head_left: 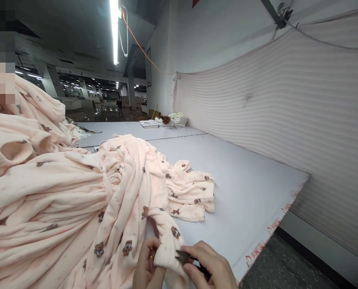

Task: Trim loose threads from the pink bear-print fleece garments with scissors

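A big heap of pink fleece garments (55,200) with small brown bear prints covers the left of the white table (245,188). At the bottom edge my left hand (147,269) pinches the cuff end of one pink sleeve (166,241); a ring shows on one finger. My right hand (211,267) is closed round small dark thread snips (183,257), whose pointed blades touch the cuff right beside my left fingers.
Small stacks of folded pieces (166,121) lie at the table's far end. A striped pink cloth (287,120) hangs along the wall on the right. The table's near right edge (275,228) drops to a dark floor. A person's blurred head is at the far left.
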Tool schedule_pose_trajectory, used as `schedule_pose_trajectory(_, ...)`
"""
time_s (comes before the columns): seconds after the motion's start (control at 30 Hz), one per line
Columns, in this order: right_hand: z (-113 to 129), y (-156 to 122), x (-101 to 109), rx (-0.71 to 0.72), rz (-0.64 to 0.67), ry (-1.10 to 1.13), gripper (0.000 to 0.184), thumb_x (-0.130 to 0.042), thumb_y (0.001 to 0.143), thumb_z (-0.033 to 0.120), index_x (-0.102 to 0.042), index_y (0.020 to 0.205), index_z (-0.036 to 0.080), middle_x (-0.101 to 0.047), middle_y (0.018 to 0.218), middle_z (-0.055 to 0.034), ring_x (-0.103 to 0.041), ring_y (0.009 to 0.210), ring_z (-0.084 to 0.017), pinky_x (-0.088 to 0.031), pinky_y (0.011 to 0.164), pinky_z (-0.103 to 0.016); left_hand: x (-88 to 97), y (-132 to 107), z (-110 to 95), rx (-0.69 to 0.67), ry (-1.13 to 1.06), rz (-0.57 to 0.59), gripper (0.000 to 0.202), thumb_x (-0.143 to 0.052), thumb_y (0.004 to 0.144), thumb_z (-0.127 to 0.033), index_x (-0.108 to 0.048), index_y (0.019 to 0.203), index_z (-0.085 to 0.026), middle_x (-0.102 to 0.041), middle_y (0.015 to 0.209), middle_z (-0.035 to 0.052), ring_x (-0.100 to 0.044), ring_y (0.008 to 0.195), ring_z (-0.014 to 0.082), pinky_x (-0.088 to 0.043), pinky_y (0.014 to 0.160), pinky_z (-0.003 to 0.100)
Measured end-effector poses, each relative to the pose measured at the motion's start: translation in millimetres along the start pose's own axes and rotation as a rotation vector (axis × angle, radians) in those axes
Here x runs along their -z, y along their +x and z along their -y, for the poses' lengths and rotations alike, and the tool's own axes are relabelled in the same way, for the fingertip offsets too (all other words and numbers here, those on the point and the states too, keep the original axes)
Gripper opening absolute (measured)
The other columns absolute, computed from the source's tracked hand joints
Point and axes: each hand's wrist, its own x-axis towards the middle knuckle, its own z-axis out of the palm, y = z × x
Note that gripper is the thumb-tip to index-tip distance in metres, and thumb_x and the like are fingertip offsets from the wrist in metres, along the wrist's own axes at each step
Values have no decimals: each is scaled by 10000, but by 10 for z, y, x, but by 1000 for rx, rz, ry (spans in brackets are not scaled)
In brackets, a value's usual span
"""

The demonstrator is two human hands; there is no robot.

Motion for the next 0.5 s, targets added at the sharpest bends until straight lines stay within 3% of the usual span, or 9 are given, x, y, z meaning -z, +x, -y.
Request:
schedule_pose_trajectory(0.17, 9, 29, -4, 52, -24, 40, 261, -560, 849, 225, -656, 1092, 231, -678, 867, -48, -669, 768, -157, -518, 676, -198, -5, 11, -60, 40, -40, 21, 375, -686, 680, -534, -540, 838, -227, -619, 718, -4, -588, 636, 171, -474, 571, 245)
schedule_pose_trajectory(0.33, 22, 18, -5, 51, -52, -69, 268, -578, 839, 231, -648, 1098, 239, -694, 898, -43, -679, 763, -170, -523, 683, -215, 14, 13, -76, 49, -25, 52, 342, -713, 672, -494, -557, 814, -225, -611, 729, -11, -581, 649, 161, -472, 582, 240)
schedule_pose_trajectory(0.5, 56, 57, -9, 61, 19, -110, 264, -565, 849, 242, -650, 1099, 236, -699, 893, -40, -680, 775, -170, -514, 662, -202, -7, 6, -77, 63, -52, 46, 355, -726, 654, -498, -565, 802, -219, -615, 722, -2, -583, 648, 166, -475, 579, 249)
